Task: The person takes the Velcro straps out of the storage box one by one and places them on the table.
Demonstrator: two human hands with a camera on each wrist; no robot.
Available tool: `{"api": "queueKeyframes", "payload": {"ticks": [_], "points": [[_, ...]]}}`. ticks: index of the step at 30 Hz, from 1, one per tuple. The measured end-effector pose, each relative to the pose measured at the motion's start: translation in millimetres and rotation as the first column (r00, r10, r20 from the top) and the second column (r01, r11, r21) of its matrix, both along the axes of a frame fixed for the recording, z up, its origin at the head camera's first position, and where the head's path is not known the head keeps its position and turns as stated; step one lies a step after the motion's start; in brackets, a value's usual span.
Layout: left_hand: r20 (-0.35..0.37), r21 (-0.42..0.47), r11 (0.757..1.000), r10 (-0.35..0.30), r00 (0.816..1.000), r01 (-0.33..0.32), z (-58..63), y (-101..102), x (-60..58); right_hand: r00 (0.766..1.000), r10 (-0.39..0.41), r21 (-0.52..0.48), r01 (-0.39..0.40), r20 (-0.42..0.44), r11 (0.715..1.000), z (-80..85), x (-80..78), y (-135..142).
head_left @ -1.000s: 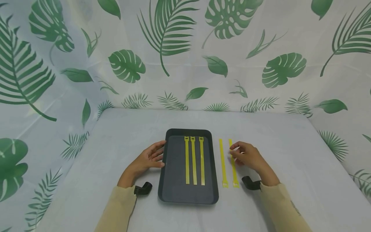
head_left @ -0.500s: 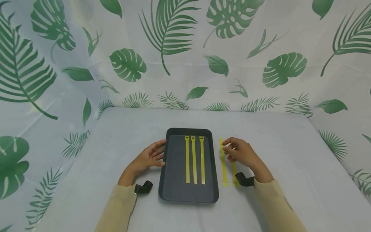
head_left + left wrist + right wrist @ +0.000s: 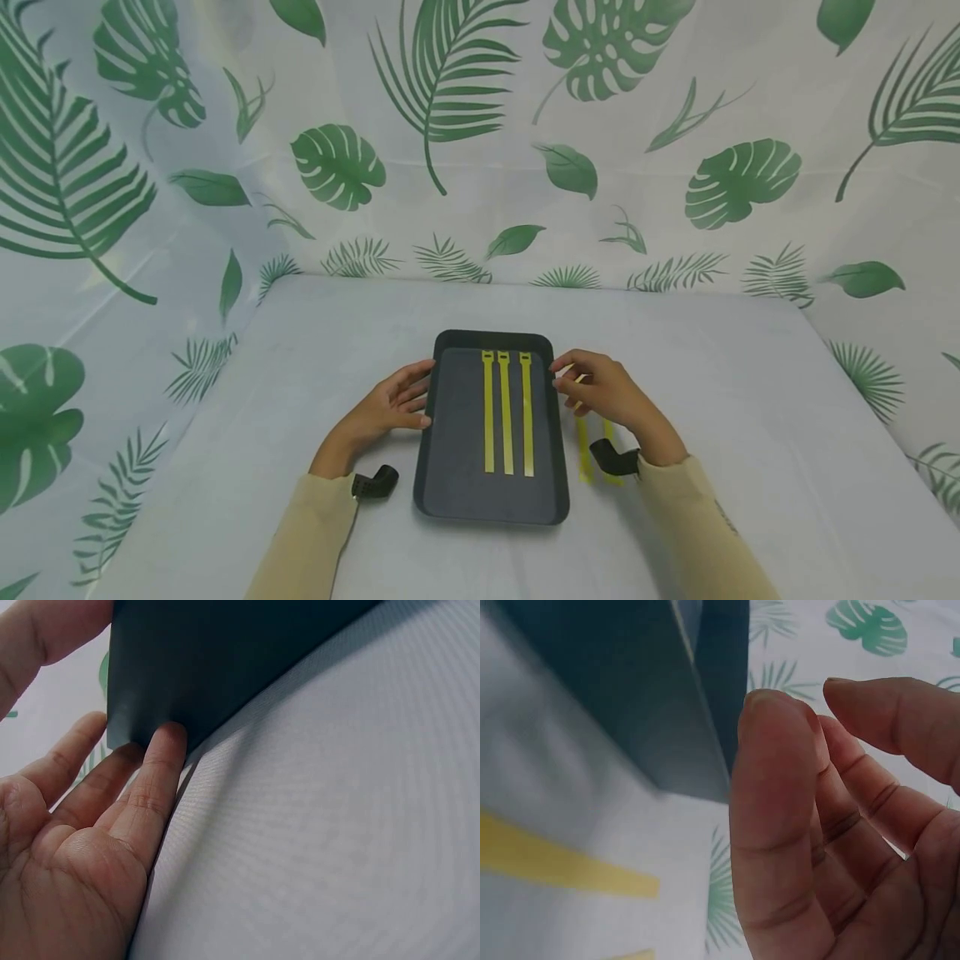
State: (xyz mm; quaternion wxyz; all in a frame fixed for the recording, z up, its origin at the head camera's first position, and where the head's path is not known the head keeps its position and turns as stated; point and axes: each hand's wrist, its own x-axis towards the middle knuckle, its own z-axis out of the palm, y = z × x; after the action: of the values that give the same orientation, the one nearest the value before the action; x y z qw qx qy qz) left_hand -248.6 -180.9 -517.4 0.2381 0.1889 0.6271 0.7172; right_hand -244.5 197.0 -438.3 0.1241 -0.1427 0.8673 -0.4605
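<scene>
A dark grey rectangular tray (image 3: 453,496) lies on the table with three yellow cable ties side by side in it, slotted heads at the far end. My left hand (image 3: 378,408) rests against the tray's left side; its fingertips (image 3: 166,742) touch the outer wall in the left wrist view. At the far right rim is my right hand (image 3: 607,390), fingers loosely bent and nothing held. The right wrist view has its fingertips beside the tray's corner (image 3: 694,776); contact is unclear. Two more yellow ties (image 3: 584,454) lie right of the tray, partly hidden by that hand.
The table (image 3: 345,317) is covered in white cloth. A white sheet with green leaf prints (image 3: 487,200) stands behind and at both sides. Black wrist cameras (image 3: 615,458) stick out near both sleeves.
My right hand has moved left, from over the outer loose tie across the other to the tray's right rim. The left hand stays at the tray, and the ties have not moved.
</scene>
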Motion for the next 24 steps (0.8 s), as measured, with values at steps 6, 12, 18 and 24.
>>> {"api": "queueKeyframes", "payload": {"ticks": [6, 12, 18, 24], "points": [[0.002, 0.001, 1.000, 0.000, 1.000, 0.000, 0.1, 0, 0.1, 0.998, 0.051, -0.010, -0.051, -0.043, 0.999, 3.1, -4.3, -11], [0.008, 0.011, 1.000, -0.003, 1.000, 0.003, 0.2, 0, 0.6, 0.990, 0.108, -0.046, -0.112, -0.086, 0.993, 4.9, -9.6, -24], [0.011, 0.000, 1.000, 0.004, 1.000, -0.004, 0.6, 1, 0.6, 0.969, 0.195, -0.033, -0.202, -0.154, 0.979, 2.8, -17.7, -38], [0.008, 0.003, 1.000, -0.001, 1.000, 0.000, 1.0, 0, 0.6, 0.953, 0.256, 0.041, -0.252, -0.161, 0.967, -0.6, -25.9, -47]]}}
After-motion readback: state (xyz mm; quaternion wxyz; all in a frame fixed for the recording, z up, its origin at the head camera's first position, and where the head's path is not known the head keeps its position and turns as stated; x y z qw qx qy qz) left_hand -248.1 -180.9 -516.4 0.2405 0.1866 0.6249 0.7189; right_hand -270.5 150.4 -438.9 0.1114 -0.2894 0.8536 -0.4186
